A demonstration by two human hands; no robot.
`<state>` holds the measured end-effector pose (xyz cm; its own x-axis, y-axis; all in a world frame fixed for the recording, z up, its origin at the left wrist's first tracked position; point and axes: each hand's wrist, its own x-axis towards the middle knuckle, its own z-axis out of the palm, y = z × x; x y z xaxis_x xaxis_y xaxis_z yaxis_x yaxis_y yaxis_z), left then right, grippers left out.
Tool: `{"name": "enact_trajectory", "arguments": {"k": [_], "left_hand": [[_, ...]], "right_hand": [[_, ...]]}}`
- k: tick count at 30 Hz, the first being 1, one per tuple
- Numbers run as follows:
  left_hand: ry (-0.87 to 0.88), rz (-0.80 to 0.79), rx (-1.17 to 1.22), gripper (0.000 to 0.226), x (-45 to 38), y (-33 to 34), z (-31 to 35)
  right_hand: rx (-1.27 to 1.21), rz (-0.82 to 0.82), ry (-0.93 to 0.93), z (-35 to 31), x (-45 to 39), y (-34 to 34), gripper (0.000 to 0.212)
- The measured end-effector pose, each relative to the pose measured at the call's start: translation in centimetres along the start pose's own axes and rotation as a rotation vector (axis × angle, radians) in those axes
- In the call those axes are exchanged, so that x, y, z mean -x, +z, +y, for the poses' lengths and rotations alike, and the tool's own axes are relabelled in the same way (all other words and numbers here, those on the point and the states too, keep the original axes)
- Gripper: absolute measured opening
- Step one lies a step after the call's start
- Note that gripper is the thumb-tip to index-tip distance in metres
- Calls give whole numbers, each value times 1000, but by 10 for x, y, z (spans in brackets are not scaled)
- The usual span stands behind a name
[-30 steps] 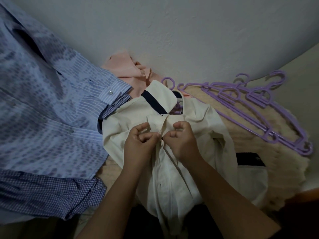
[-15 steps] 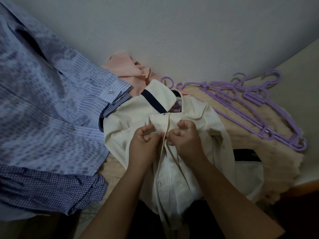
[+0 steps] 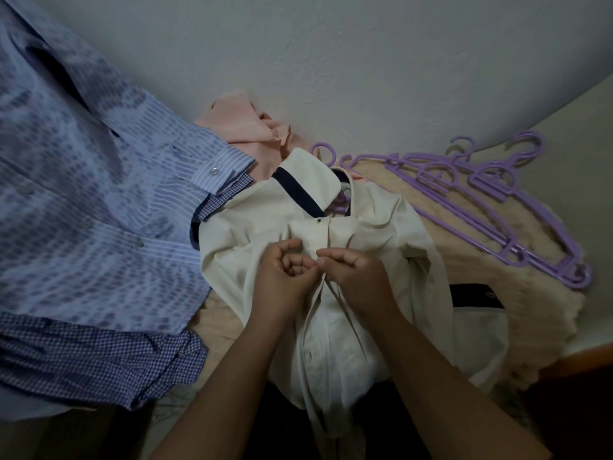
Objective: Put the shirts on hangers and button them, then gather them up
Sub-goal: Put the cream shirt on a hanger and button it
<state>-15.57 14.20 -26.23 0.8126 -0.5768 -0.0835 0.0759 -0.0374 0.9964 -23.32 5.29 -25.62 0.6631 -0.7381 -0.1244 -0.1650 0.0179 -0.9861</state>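
Head view: left hand (image 3: 282, 277) and right hand (image 3: 355, 277) pinch the cream cotton shirt's (image 3: 381, 234) placket edges; better to keep both edges taut and aligned while buttoning.

left hand (image 3: 285, 277): fingers curled, thumb and fingertips pinching cream shirt placket (image 3: 320, 260) from its left edge | right hand (image 3: 356, 277): fingers curled, pinching the same placket from the right, fingertips meeting the left's | both forearms bare, converging on the grip
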Motion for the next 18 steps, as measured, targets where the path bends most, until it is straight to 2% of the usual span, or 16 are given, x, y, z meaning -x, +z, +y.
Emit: {"name": "enact_trajectory", "arguments": {"k": [5,11,15,18], "left_hand": [[-5,-10,-7,42,0,0,-3],[-79,7,-19,32,-2,-2,0],[-274,-64,273,25,-6,-6,5],[-329,-75,376,22,-4,-7,1]], "right_hand": [[-26,48,57,4,-5,0,21],[-84,-3,0,2,-4,-2,25],[-122,-39,-29,3,-6,-5,24],[-98,-51,-47,3,-7,-6,25]]}}
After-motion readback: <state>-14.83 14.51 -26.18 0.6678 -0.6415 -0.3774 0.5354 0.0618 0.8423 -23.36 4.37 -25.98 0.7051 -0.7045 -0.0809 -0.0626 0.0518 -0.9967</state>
